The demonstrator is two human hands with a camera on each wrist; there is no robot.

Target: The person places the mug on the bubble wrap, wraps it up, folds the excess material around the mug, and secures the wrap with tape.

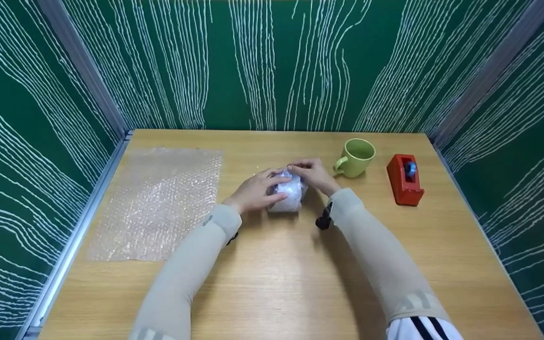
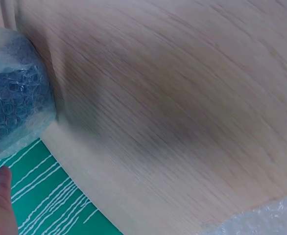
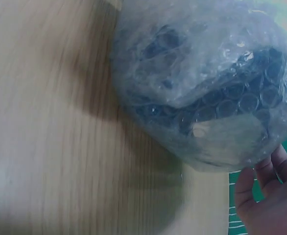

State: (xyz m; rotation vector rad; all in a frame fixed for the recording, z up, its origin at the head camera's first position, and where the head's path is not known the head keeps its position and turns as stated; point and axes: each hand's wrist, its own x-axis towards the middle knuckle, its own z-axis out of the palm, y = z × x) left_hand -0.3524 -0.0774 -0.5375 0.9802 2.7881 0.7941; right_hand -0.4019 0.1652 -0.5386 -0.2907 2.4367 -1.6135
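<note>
Three views, one shared bundle.
Your head camera looks forward and down over the whole wooden table (image 1: 300,264); your left wrist camera sits close above the tabletop, catching the bubble-wrapped bundle (image 2: 13,93) at its edge; your right wrist camera faces that bundle very near.

Light wood-grain surface (image 1: 272,264). Green walls (image 1: 300,61) w/ white wavy lines. Lime-green mug (image 1: 356,157). Red tape dispenser (image 1: 404,179), blue roll. Clear bubble wrap sheet (image 1: 158,203); wrapped bundle (image 1: 287,192) whitish, prob. dark blue inside. Beige sleeves (image 1: 376,250).
</note>
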